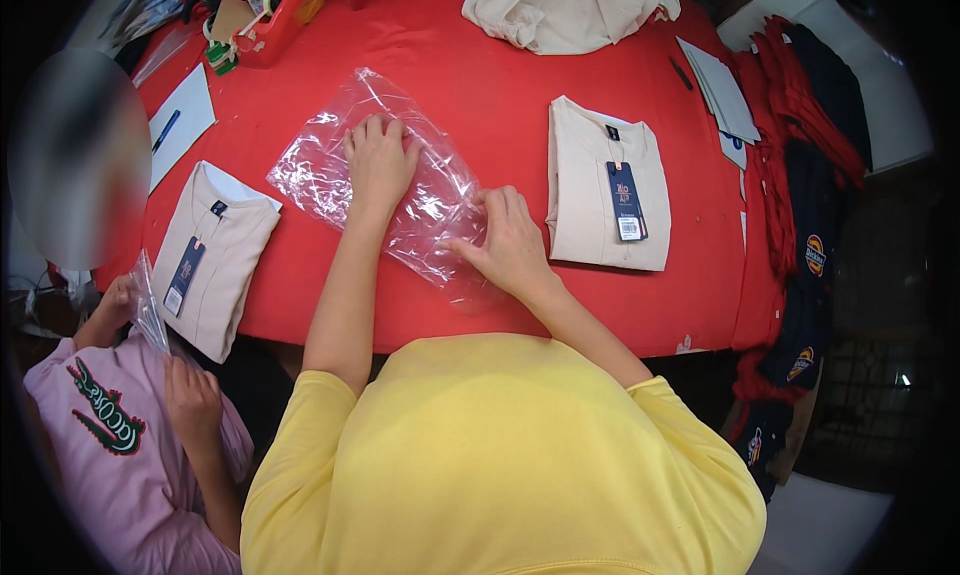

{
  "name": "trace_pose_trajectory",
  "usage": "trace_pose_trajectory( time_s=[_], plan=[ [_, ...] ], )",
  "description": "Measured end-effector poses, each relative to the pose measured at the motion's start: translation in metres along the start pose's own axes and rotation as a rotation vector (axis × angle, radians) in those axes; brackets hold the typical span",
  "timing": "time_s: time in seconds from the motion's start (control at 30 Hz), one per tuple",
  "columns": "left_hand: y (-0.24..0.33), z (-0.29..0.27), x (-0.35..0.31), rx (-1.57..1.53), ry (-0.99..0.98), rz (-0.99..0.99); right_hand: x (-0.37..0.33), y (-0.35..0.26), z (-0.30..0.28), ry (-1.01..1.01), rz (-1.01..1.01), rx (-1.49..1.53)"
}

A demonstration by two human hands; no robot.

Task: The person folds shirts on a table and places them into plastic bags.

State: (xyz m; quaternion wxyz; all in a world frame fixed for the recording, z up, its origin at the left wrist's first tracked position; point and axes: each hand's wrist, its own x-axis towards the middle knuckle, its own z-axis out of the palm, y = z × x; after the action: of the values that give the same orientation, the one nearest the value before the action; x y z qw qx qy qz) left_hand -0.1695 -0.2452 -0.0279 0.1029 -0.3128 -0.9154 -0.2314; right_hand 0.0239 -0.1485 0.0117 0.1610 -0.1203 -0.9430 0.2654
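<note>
Right hand (512,243) is pinching the near end of the clear plastic bag (385,180), fingers narrow on the film, probably working the mouth apart, though the opening is hard to make out. Left hand (378,160) is pressing flat on the bag's middle, fingers spread wide, pinning it. Bag is lying crinkled, glossy and empty, slantwise near the front edge of the red table (480,75). Next move is calling for a clean split of the two layers. Folded cream shirt (608,185) is sitting toward the right edge.
</note>
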Motion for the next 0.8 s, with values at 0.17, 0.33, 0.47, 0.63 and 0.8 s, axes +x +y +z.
trace_pose_trajectory(
  time_s=[0.17,0.33,0.47,0.63,0.8],
  plan=[
    [-0.006,0.016,-0.012,-0.044,0.103,0.069,0.023,0.031,0.010,0.286,-0.014,-0.018],
    [-0.005,0.016,-0.013,-0.005,0.036,0.086,0.039,0.055,0.005,0.144,0.172,0.082],
    [-0.007,0.018,-0.015,0.044,0.041,0.097,0.048,0.046,-0.006,0.035,0.353,0.300],
    [-0.009,0.020,-0.013,0.061,0.017,0.107,0.045,0.075,0.000,0.115,0.090,0.196],
    [-0.011,0.012,-0.016,0.041,-0.033,0.169,0.041,0.071,-0.030,0.224,0.329,0.848]
  ],
)
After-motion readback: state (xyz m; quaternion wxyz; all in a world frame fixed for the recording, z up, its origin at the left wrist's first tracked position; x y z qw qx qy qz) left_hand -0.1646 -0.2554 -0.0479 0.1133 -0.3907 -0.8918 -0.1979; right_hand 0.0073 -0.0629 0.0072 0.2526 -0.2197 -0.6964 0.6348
